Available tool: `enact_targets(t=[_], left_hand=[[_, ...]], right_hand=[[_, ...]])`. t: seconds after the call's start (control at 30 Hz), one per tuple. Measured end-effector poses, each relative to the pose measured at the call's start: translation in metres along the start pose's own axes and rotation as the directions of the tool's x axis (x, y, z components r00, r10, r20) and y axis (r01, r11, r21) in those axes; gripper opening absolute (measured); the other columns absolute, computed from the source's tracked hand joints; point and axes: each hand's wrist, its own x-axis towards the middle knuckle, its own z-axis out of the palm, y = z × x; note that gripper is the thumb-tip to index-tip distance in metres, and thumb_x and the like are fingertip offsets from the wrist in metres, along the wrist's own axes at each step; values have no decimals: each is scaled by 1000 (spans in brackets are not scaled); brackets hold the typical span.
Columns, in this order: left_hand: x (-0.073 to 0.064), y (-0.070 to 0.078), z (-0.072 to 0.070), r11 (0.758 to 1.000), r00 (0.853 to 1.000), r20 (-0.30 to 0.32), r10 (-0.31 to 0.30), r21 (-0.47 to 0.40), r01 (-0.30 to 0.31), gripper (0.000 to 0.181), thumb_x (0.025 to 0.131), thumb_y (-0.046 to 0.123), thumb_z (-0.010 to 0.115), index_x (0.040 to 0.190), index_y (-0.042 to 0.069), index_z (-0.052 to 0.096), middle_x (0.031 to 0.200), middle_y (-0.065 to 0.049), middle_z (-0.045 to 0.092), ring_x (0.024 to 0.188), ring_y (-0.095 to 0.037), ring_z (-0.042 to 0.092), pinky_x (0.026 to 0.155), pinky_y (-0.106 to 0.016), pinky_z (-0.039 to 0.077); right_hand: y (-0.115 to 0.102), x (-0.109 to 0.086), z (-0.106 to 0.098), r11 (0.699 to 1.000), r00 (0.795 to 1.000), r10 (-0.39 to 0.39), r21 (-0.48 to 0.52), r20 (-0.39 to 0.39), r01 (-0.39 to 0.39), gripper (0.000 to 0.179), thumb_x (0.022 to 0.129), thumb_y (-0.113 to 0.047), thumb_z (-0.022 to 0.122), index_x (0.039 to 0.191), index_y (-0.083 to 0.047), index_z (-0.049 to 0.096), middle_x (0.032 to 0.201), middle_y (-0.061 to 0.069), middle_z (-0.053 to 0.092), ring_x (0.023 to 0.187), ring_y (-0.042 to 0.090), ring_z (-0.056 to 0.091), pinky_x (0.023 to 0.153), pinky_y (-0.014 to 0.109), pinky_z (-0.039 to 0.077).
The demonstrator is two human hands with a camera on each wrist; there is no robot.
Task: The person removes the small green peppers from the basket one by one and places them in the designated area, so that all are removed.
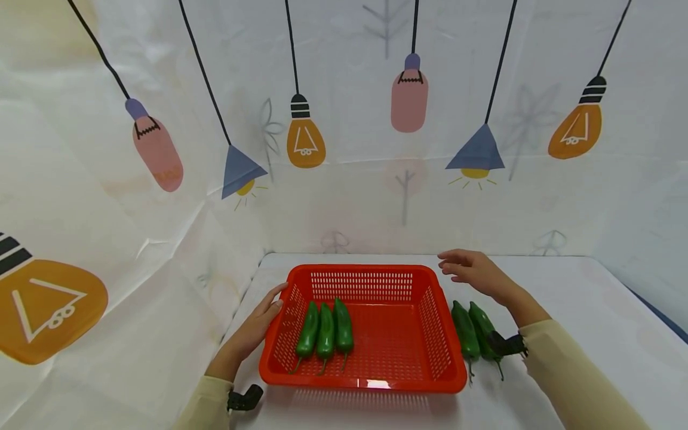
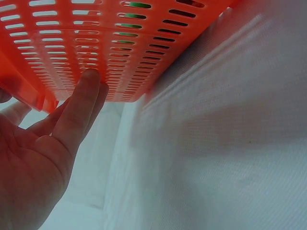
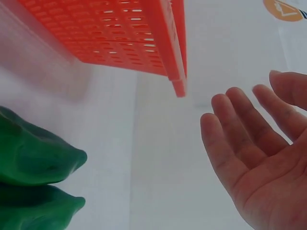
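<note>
A red plastic basket (image 1: 376,382) with slotted walls stands on the white table. In it, three green chili peppers (image 1: 325,334) lie side by side on the left. My left hand (image 1: 257,327) holds the basket's left rim, with some fingers (image 2: 79,110) beneath the rim against the outer wall and the thumb over it. Above the table, past the basket's right side, my right hand (image 1: 478,273) hovers with fingers loosely extended and nothing in them. Two more green chili peppers (image 1: 466,334) lie on the table right of the basket, below the right forearm.
The white table (image 1: 586,334) extends to the right of the peppers. Behind it hangs a white cloth backdrop (image 1: 349,203) printed with lamps, and more cloth drapes along the left side. Each wrist wears a black camera mount (image 1: 244,398).
</note>
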Motion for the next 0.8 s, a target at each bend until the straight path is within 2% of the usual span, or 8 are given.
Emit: enact_targets(t=[0.2,0.47,0.8], left_hand=[[1,0,0,1000,1000,-7,-4,3,4,52,112,37,36,161,24,24,151,-21,42,117,-31,59,95,-40,51],[1,2,0,1000,1000,-10,-4,-3,4,52,112,37,36,161,25,24,150,-21,42,115,-31,60,93,-39,51],[0,1,0,1000,1000,-10,-3,2,3,52,112,36,37,161,24,24,149,-20,43,116,-30,59,93,-37,50]], right_hand=[[-8,3,1,1000,1000,4,-4,2,-4,48,104,-22,59,143,5,50,136,29,57,118,42,61,91,45,54],[-16,10,4,1000,1000,-6,-14,19,6,43,104,-17,59,140,5,52,132,27,60,118,44,60,90,46,55],[-23,20,13,1000,999,-22,2,33,22,45,103,-21,61,141,3,53,134,26,60,117,42,63,90,47,54]])
